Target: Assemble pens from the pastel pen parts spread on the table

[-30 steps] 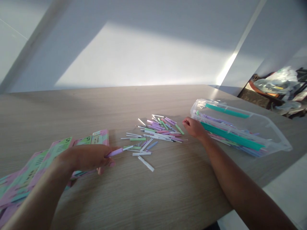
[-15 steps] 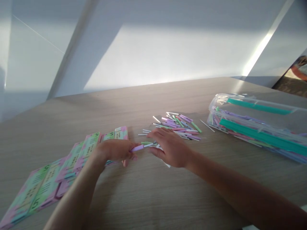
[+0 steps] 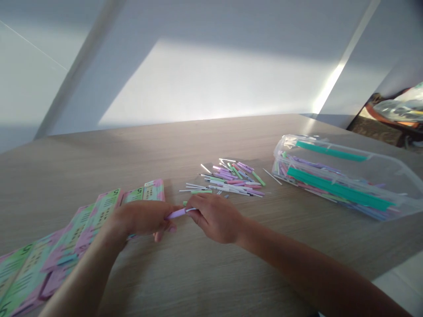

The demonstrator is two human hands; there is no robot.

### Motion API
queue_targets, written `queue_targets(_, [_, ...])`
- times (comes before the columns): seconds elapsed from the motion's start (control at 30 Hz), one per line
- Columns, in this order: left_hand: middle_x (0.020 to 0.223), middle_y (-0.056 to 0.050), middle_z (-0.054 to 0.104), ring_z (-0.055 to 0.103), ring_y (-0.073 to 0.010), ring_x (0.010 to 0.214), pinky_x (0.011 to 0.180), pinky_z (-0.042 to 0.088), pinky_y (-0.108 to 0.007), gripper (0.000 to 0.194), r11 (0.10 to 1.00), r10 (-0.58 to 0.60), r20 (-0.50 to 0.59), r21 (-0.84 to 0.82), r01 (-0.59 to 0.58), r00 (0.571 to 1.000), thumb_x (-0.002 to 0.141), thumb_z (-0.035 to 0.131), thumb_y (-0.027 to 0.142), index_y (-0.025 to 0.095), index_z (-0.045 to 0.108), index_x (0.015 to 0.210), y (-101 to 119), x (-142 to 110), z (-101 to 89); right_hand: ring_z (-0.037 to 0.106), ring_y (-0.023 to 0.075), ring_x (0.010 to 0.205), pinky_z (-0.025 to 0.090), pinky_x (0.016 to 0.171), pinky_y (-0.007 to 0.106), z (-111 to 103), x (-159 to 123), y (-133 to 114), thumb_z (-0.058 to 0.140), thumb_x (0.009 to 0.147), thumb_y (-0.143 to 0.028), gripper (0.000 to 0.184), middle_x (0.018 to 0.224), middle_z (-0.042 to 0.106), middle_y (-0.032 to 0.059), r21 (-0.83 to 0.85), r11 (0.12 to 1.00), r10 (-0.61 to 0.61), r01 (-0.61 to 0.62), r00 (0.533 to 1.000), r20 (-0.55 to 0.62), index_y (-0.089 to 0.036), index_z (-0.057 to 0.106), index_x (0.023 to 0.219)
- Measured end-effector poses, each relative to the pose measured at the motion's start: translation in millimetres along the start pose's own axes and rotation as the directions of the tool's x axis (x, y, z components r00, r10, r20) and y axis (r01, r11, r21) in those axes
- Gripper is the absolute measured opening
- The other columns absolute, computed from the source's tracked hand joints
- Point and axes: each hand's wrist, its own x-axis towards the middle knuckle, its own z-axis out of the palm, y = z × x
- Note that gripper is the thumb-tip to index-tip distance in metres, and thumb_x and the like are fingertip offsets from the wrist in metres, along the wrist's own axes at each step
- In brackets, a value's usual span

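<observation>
My left hand (image 3: 143, 219) is closed in a pinch around a thin, pen-like purple stick (image 3: 176, 214) with a white end. The fingers of my right hand (image 3: 216, 219) are drawn together on the stick's white end, covering its tip. Just beyond my hands lies a loose pile of thin sticks (image 3: 233, 180) in white, purple, green and pink. Under and beside my left hand are flat pastel packs (image 3: 82, 229) printed with a 5, overlapping in a row. My left wrist hides part of them.
A clear plastic box (image 3: 401, 176) with teal strips stands on the right, holding many similar sticks. One white stick (image 3: 272, 176) lies beside it on the wooden table (image 3: 211, 273). A pale wall (image 3: 231, 79) rises behind the table.
My right hand has come in from the pile, its fingers closing on the white end of the purple stick. My left hand still holds that stick. The view has shifted to the right.
</observation>
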Motion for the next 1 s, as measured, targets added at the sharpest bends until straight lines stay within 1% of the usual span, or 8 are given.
queue_targets(0.13, [0.062,0.001,0.069,0.066,-0.0211,0.077,0.070,0.048,-0.032,0.025,1.000,-0.029,0.027,0.009,0.029,0.999,0.071,0.041,0.013,0.022,0.059,0.086,9.2,-1.7,-2.3,0.055,0.0167,0.079,0.036,0.066,0.026,1.4,-4.0,2.1,0.046,0.090,-0.024,0.011,0.087,0.062,0.0050,0.039,0.998,0.043,-0.042,0.999,-0.025,-0.018,0.048,0.098])
queue_targets(0.23, [0.059,0.003,0.068,0.066,-0.0202,0.075,0.070,0.048,-0.031,0.027,1.000,-0.029,0.042,-0.007,0.030,0.999,0.069,0.039,0.011,0.023,0.059,0.084,16.2,-3.7,-4.3,0.055,0.0164,0.080,0.037,0.068,0.026,1.8,-8.6,4.2,0.048,0.087,-0.022,0.014,0.089,0.060,0.0042,0.084,0.996,0.029,-0.027,0.999,-0.029,-0.018,0.047,0.100])
queue_targets(0.33, [0.058,0.004,0.068,0.066,-0.0189,0.074,0.072,0.048,-0.030,0.028,0.999,-0.039,0.031,-0.017,0.040,0.999,0.070,0.039,0.010,0.023,0.059,0.084,20.5,-6.8,-5.9,0.053,0.0141,0.076,0.039,0.066,0.025,1.2,-13.1,3.9,0.050,0.085,-0.021,0.025,0.097,0.057,0.0050,0.163,0.986,0.051,-0.042,0.997,-0.049,-0.018,0.045,0.109])
queue_targets(0.5, [0.059,0.003,0.068,0.066,-0.0213,0.079,0.076,0.048,-0.035,0.023,0.998,-0.068,0.041,0.013,0.068,0.997,0.072,0.041,0.015,0.024,0.058,0.086,22.4,-10.3,-8.0,0.050,0.0106,0.069,0.041,0.065,0.024,0.7,-17.5,1.0,0.054,0.083,-0.022,0.042,0.105,0.054,0.0059,0.324,0.944,0.088,-0.059,0.993,-0.075,-0.019,0.038,0.121])
queue_targets(0.7, [0.058,0.003,0.068,0.066,-0.0203,0.075,0.074,0.048,-0.033,0.016,0.998,-0.065,0.058,-0.008,0.066,0.996,0.076,0.044,0.017,0.023,0.057,0.083,21.9,-10.9,-8.6,0.048,0.0077,0.062,0.042,0.061,0.023,0.4,-18.2,3.3,0.050,0.086,-0.025,0.034,0.098,0.053,0.0033,0.476,0.876,0.131,-0.082,0.989,-0.072,-0.020,0.041,0.118])
queue_targets(0.8, [0.058,0.003,0.068,0.066,-0.0202,0.075,0.074,0.048,-0.032,0.016,0.998,-0.060,0.050,-0.010,0.061,0.997,0.075,0.045,0.015,0.023,0.057,0.082,21.6,-11.6,-7.6,0.049,0.0082,0.064,0.042,0.058,0.022,1.9,-19.2,4.1,0.048,0.088,-0.027,0.030,0.098,0.052,0.0035,0.560,0.823,0.164,-0.090,0.983,-0.083,-0.021,0.041,0.116])
queue_targets(0.9, [0.058,0.003,0.068,0.066,-0.0191,0.072,0.074,0.048,-0.031,0.017,0.998,-0.044,0.024,-0.033,0.044,0.999,0.075,0.043,0.014,0.022,0.057,0.082,19.7,-12.4,-5.2,0.050,0.0090,0.067,0.044,0.061,0.023,4.5,-20.5,3.4,0.047,0.089,-0.030,0.030,0.100,0.052,0.0047,0.565,0.821,0.177,-0.079,0.977,-0.121,-0.021,0.041,0.116])
queue_targets(1.0, [0.057,0.003,0.067,0.066,-0.0191,0.071,0.077,0.048,-0.033,0.015,0.998,-0.051,0.000,-0.026,0.051,0.999,0.076,0.043,0.018,0.022,0.057,0.078,14.9,-13.2,-2.8,0.050,0.0090,0.065,0.044,0.061,0.023,-2.1,-20.1,6.7,0.047,0.089,-0.031,0.032,0.101,0.054,0.0059,0.457,0.886,0.167,-0.070,0.970,-0.175,-0.019,0.041,0.118])
